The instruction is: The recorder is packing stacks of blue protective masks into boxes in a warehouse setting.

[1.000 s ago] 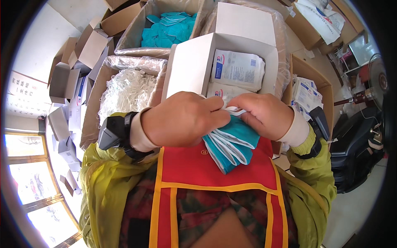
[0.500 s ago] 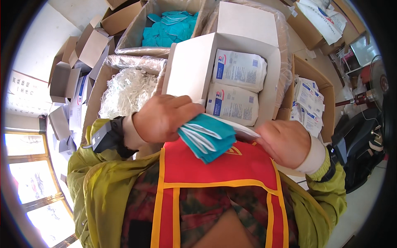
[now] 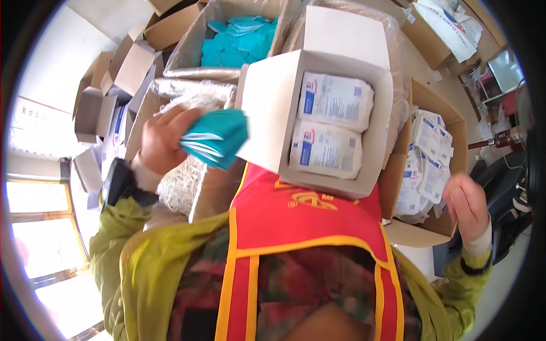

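Note:
My left hand (image 3: 162, 142), at the left, is closed on a stack of folded teal pieces (image 3: 219, 139) with white layers showing at the near edge. I hold it over a carton of tangled white strands (image 3: 182, 184) that look like elastic loops. My right hand (image 3: 469, 204) is raised at the right, apart from the stack, beside a carton of white packets. Its fingers are curled together and nothing shows in them. Between my hands stands an open white box (image 3: 267, 102) with two blue-marked white packs (image 3: 327, 149) lying face up inside.
Behind the strands, a lined carton (image 3: 187, 57) holds many loose teal pieces (image 3: 242, 42). On the right, a brown carton (image 3: 418, 230) contains white packets (image 3: 426, 148). Empty boxes (image 3: 128, 71) are piled at the far left. A red apron (image 3: 307, 219) lies across my front.
My left hand has carried the teal stack left. My right hand has let go of the white strip stretched from it and moved right. The view has shifted slightly.

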A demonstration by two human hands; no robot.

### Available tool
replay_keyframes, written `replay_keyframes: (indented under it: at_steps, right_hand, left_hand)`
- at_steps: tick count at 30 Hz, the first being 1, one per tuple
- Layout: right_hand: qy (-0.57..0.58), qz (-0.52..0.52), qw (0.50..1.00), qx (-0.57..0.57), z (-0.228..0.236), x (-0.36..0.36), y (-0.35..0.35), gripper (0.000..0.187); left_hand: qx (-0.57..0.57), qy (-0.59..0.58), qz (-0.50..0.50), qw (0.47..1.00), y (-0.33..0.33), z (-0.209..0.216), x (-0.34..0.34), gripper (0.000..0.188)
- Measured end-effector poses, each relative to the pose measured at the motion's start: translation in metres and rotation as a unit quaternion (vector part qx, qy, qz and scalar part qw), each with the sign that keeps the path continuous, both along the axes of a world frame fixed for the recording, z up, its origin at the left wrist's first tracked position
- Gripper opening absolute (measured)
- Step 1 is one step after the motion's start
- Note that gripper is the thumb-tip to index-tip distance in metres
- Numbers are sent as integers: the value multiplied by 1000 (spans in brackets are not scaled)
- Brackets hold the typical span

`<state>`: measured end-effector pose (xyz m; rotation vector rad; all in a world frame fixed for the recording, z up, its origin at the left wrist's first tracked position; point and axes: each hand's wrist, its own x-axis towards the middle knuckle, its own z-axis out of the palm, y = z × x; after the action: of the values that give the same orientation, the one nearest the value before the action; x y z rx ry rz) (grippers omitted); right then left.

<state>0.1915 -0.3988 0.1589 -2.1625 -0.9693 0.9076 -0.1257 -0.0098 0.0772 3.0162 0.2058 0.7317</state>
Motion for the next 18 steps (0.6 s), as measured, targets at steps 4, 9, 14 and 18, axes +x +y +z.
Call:
replay_keyframes:
  at_steps: [4,9,14,18]
  right_hand:
    - [121,2,992,44,-43,-11,44,21]
    - [374,-3,873,314,-79,-23,92,19]
    - [416,49,857,299,-88,-17,136,21]
    - [378,84,889,246,-84,-21,162,28]
  left_hand:
    - [38,-8,-172,984,-33,6,43,49]
    - [16,-56,-256,965,-49,7,53,49]
    - [21,-69,-303,950,-60,10,63,42]
    - [13,-88,-325,942,-68,6,71,41]
